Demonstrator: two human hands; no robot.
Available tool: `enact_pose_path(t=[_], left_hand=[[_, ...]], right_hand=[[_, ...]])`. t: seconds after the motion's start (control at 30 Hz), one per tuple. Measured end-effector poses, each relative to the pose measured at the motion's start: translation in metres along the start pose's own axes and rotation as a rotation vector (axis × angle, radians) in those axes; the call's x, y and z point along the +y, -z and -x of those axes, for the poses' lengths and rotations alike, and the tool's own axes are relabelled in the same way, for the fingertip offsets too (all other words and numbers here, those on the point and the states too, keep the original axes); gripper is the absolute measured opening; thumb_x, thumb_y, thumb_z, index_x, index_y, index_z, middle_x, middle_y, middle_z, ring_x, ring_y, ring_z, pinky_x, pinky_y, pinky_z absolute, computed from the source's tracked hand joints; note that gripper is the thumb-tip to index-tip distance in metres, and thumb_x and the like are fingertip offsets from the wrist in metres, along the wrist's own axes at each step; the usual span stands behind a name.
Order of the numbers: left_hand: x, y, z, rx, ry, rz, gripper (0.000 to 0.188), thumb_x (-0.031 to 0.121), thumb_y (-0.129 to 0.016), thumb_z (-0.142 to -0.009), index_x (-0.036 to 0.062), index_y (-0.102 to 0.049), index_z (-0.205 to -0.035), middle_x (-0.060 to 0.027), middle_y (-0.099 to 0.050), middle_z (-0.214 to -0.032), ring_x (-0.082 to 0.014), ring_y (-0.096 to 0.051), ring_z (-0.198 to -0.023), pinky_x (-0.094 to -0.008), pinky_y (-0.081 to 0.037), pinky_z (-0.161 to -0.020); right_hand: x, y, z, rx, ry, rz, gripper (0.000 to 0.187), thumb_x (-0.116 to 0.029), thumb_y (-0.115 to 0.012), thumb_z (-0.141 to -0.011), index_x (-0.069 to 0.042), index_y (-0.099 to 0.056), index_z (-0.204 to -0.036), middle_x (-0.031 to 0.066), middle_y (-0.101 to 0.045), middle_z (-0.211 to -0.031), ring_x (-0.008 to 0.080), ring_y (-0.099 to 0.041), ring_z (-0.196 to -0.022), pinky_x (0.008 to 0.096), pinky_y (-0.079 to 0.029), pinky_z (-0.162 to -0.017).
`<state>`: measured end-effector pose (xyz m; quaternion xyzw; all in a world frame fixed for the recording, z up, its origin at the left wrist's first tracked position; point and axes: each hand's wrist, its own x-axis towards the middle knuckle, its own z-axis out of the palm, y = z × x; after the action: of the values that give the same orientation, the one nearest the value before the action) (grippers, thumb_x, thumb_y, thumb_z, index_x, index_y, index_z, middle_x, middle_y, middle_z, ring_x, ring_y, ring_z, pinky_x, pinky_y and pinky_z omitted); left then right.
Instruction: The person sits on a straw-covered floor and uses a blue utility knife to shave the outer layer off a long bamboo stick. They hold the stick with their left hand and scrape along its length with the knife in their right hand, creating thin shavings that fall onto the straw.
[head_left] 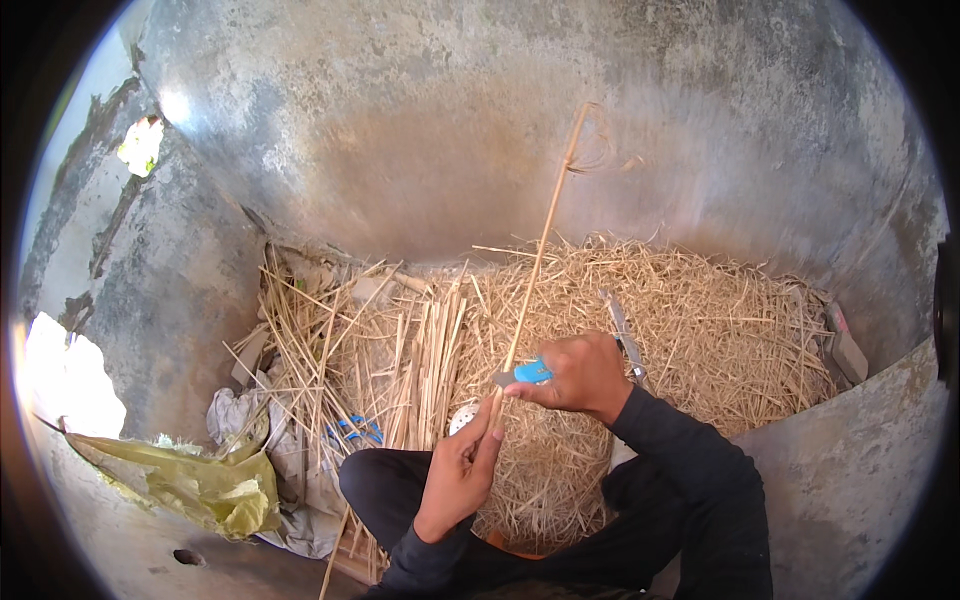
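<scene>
My left hand (465, 465) pinches a long, thin cane strip (540, 255) between thumb and fingers. From there the strip rises away from me, and its far end bends into a thin curled loop. In my closed right hand (578, 372) is a small knife with a blue handle (533, 371). Its short grey blade (503, 379) lies against the strip just beyond my left fingertips. Behind my right wrist, a long silvery metal tool (622, 330) shows only in part.
Loose shavings (700, 320) cover the floor ahead and right. Pale split strips (430, 350) lie in a bundle left of centre. A blue item (358, 430), a white perforated object (462, 418) and a yellow-green sack (190, 485) lie near my left knee. Concrete walls (420, 130) surround me.
</scene>
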<state>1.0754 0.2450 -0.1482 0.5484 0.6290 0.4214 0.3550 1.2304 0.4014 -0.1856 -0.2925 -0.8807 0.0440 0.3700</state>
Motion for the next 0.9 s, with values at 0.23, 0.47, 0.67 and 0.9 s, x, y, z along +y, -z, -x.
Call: enact_pose_path(t=[0.23,0.47,0.67,0.9], left_hand=[[-0.010,-0.004,0.011,0.023,-0.056,-0.001,0.038,0.012,-0.054,-0.099,-0.0052,-0.051,-0.133,-0.0074,-0.054,-0.078,-0.0060,-0.046,-0.073,-0.0237,-0.044,-0.065],[-0.007,0.000,0.026,0.016,-0.003,-0.040,0.037,0.012,-0.055,-0.098,-0.0057,-0.053,-0.131,-0.0092,-0.052,-0.069,-0.0071,-0.044,-0.063,-0.0258,-0.043,-0.058],[-0.013,-0.004,0.042,-0.009,-0.037,-0.034,0.038,0.010,-0.057,-0.095,-0.0063,-0.054,-0.129,-0.0186,-0.051,-0.065,-0.0104,-0.049,-0.057,-0.0295,-0.044,-0.056],[0.001,0.000,0.054,-0.040,-0.059,-0.223,0.037,0.008,-0.058,-0.093,-0.0082,-0.055,-0.126,-0.0211,-0.056,-0.067,-0.0237,-0.059,-0.060,-0.0312,-0.047,-0.058]], right_hand=[[0.036,-0.001,-0.009,0.099,-0.083,0.158,0.073,-0.080,-0.053,-0.078,-0.013,-0.052,-0.050,0.0044,-0.049,-0.043,0.0208,-0.052,-0.037,0.0354,-0.038,-0.037],[0.008,-0.001,0.002,0.033,0.006,0.082,0.071,-0.079,-0.050,-0.081,-0.013,-0.055,-0.052,0.0041,-0.050,-0.044,0.0212,-0.052,-0.037,0.0361,-0.039,-0.038],[0.064,0.004,-0.005,0.149,-0.159,0.186,0.073,-0.078,-0.047,-0.083,-0.013,-0.055,-0.051,0.0051,-0.049,-0.043,0.0227,-0.051,-0.036,0.0369,-0.040,-0.039],[0.082,0.009,-0.008,0.135,-0.262,0.251,0.073,-0.079,-0.049,-0.081,-0.011,-0.060,-0.055,0.0072,-0.053,-0.045,0.0244,-0.055,-0.038,0.0372,-0.040,-0.038]])
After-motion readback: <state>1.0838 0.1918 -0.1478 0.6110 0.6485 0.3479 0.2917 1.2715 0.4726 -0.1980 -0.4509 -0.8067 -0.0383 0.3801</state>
